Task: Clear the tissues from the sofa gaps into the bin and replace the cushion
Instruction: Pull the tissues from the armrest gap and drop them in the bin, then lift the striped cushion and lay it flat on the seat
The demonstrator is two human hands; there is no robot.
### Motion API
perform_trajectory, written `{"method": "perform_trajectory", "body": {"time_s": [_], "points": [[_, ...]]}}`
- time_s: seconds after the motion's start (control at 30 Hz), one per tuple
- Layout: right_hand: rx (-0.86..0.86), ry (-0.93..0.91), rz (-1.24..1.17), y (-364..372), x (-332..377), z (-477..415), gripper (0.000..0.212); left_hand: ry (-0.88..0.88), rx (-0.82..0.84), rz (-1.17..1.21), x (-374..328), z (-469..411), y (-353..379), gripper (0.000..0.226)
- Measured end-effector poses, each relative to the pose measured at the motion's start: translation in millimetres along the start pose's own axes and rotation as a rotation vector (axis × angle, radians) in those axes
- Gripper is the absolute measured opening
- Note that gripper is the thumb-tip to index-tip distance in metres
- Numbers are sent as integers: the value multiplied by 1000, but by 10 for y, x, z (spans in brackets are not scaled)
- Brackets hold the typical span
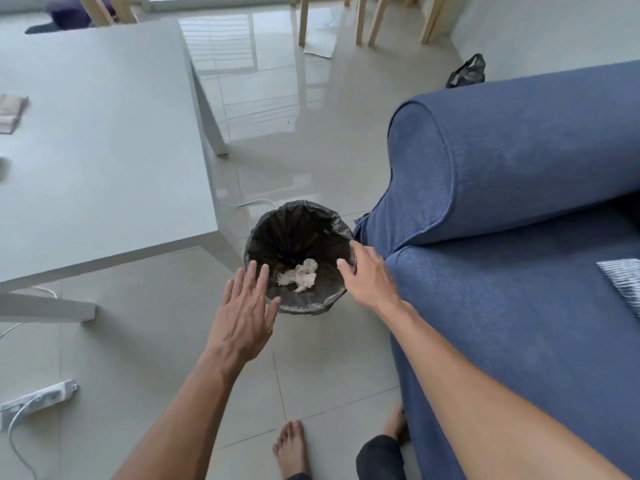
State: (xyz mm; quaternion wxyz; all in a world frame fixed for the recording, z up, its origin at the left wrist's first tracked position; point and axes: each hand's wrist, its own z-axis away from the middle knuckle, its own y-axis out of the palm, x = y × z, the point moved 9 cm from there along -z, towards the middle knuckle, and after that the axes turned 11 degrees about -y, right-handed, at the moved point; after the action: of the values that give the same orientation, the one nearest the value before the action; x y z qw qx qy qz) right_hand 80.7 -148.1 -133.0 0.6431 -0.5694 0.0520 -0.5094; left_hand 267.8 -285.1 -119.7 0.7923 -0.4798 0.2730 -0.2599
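A small round bin [313,305] lined with a black bag stands on the floor beside the blue sofa [519,306]. Crumpled white tissues [299,276] lie at its bottom. My left hand [244,317] hovers flat over the bin's near-left rim, fingers spread, holding nothing. My right hand [369,277] is over the bin's right rim, next to the sofa's front corner, fingers loosely apart and empty. A grey striped cushion [623,284] shows partly on the sofa seat at the right edge.
A white table [104,150] stands to the left, its leg close to the bin. A power strip [38,398] with cables lies on the tiled floor at lower left. My bare feet [291,448] are near the sofa base. A black bag [467,72] lies behind the armrest.
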Motion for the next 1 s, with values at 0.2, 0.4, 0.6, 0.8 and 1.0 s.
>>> {"method": "perform_trajectory", "body": {"time_s": [0.2,0.4,0.6,0.8,1.0], "points": [[-289,-15,83,-915,-780,426,52,219,-37,-39,-1102,-118,-142,71],[-419,88,155,-1669,-1950,1099,48,477,3,-57,-2617,-22,132,62],[-565,348,165,-2355,-3238,1839,52,630,78,-51,-4028,137,527,65],[-805,474,176,-2909,-3908,2427,45,713,96,-54,-5322,143,710,65],[-1037,519,240,-3626,-3986,2750,46,732,141,58,-6225,93,766,63]]}}
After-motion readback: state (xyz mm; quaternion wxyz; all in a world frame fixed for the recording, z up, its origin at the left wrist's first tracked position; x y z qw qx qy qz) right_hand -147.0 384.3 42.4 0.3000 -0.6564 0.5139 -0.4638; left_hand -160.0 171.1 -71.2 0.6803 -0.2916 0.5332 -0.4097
